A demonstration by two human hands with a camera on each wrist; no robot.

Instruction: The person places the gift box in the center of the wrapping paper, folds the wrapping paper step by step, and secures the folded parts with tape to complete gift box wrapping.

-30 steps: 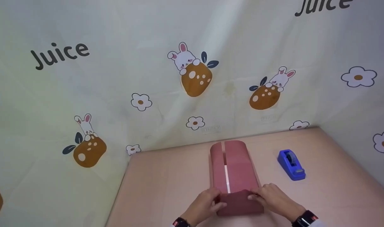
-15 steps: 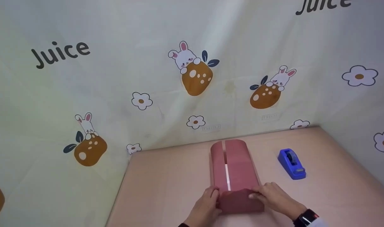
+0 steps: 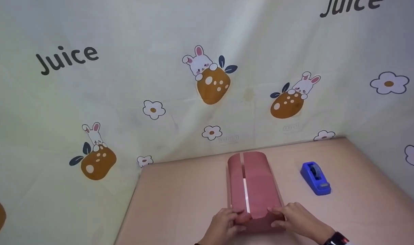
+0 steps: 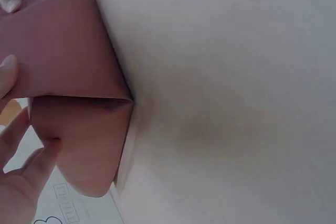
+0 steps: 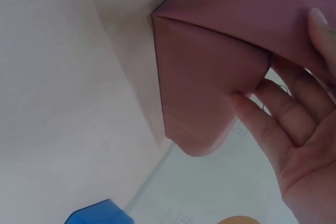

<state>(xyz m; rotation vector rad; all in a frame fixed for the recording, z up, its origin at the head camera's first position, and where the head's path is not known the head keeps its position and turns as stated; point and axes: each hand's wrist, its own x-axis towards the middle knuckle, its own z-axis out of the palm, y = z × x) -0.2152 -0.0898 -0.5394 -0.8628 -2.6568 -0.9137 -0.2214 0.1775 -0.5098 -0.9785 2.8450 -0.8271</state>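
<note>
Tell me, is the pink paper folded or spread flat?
Folded: the pink paper has side flaps with a narrow gap between, and creased corners near the left hand and right hand.

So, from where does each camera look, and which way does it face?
Head: worn on the head, faces forward and down at the pink paper; left hand and right hand show.
Left wrist: on that wrist, faces the paper's folded end; fingers of both hands show.
Right wrist: on that wrist, faces the same end; right fingers show.
Shared: head and right wrist views both show the blue tape dispenser.

Red paper (image 3: 263, 190), tape dispenser (image 3: 315, 182) on pinkish table (image 3: 179, 197)
</note>
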